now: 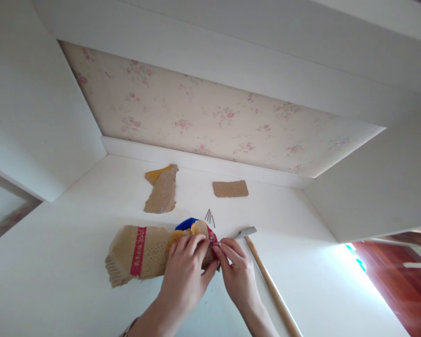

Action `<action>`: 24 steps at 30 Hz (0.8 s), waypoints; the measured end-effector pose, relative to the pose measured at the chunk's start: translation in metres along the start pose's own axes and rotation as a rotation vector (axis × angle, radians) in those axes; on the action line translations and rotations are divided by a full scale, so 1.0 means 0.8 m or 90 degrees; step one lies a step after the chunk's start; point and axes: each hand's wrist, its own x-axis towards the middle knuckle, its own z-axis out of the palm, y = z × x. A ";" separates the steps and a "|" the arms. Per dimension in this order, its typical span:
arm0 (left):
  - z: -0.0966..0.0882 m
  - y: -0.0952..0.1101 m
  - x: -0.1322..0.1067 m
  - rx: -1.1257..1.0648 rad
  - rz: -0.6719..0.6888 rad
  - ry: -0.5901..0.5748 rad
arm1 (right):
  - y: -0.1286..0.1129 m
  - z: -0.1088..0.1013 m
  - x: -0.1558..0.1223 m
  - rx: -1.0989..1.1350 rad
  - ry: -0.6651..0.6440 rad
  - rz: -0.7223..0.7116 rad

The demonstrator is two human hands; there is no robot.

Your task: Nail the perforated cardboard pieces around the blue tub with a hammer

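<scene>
A thick stack of brown perforated paper with a red printed band lies on the white shelf. My left hand rests on the stack's right end, fingers curled over it. My right hand pinches the same end, where red, yellow and blue wrapping shows. What the fingertips pinch is too small to name. A hammer with a wooden handle lies just right of my right hand, its metal head beside my fingers.
Several thin nails lie behind the stack. A torn piece of perforated paper and a small rectangular piece lie near the back. Floral wallpaper covers the back wall; white side panels close in left and right.
</scene>
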 end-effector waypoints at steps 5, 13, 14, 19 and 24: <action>-0.019 0.001 0.016 -0.123 0.018 0.009 | -0.002 0.000 0.000 0.013 -0.001 -0.005; 0.004 0.000 0.031 -0.289 0.033 0.028 | -0.003 0.002 0.001 0.001 -0.011 0.004; 0.007 -0.001 0.030 -0.300 0.029 0.023 | -0.003 0.001 0.000 -0.008 -0.015 0.007; 0.012 -0.006 0.029 -0.289 0.030 0.017 | 0.017 -0.015 -0.017 -0.070 0.010 0.070; 0.017 -0.012 0.027 -0.286 0.027 0.032 | 0.079 -0.048 -0.062 -0.237 0.147 0.221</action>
